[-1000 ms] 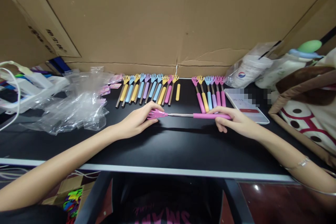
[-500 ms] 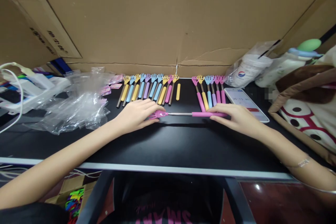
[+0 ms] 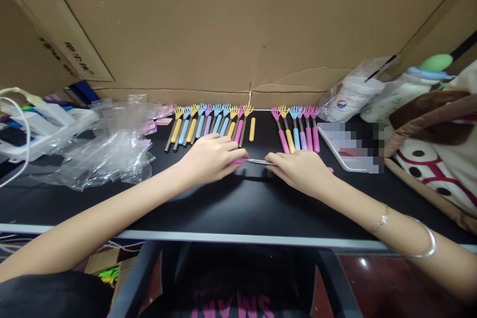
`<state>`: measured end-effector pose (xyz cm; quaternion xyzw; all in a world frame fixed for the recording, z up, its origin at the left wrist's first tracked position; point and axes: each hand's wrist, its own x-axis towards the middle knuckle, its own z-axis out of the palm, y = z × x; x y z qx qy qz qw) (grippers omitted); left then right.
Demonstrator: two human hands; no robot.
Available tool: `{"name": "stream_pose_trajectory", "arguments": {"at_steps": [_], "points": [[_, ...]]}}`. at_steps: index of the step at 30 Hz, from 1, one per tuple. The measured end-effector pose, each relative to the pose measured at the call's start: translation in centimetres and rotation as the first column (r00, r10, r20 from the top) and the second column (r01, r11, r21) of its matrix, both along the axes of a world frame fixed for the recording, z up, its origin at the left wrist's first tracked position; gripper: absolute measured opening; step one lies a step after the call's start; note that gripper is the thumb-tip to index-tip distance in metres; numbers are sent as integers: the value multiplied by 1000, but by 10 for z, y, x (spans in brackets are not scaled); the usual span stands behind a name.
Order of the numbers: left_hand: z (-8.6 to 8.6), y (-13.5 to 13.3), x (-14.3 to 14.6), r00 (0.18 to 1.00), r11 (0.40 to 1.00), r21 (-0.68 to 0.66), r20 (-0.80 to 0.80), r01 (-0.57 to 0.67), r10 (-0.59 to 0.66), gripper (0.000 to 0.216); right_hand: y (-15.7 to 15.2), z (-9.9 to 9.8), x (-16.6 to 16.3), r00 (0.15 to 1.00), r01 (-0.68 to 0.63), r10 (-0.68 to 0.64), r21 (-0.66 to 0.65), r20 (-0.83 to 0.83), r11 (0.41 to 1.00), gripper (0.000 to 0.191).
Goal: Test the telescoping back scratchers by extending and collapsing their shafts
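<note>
Between my hands lies a pink back scratcher (image 3: 256, 161), held level above the black table. My left hand (image 3: 213, 158) is closed over its pink claw head, which is mostly hidden under the fingers. My right hand (image 3: 298, 169) is closed around the handle end near the metal rod; a pink tip pokes out behind it. Beyond my left hand, a row of claw heads on metal rods (image 3: 171, 135) lies with loose coloured grips beside them. Past my right hand is a second group of back scratchers (image 3: 308, 131) with grips on their rods. A lone yellow grip (image 3: 252, 129) lies between the groups.
Clear plastic bags (image 3: 108, 154) pile up on the left, beside a white power strip (image 3: 55, 134). At right are a phone (image 3: 335, 146), a bagged cup (image 3: 352, 97), a bottle (image 3: 417, 89) and a fabric bag (image 3: 439, 159). A cardboard wall (image 3: 238, 25) stands behind.
My hands have come closer together. The right hand has slid left along the back scratcher toward the rod, and the left has shifted right over the claw; less rod shows.
</note>
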<state>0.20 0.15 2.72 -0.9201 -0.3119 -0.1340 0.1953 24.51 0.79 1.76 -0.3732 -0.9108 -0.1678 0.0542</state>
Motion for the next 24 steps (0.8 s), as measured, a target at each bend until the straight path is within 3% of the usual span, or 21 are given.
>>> {"name": "stream_pose_trajectory", "arguments": {"at_steps": [6,12,24], "points": [[-5,5,18,999,997,73,-4,-34,35,23,0,2,-1,999,21,-23,71,26,997,38],[-6,6,17,999,995,86,11,-48,47,26,4,4,0,1000,-15,15,109,2,994,40],[-2,11,-51,988,978,150,-14,-147,151,32,29,14,87,996,-53,22,370,89,927,41]]}}
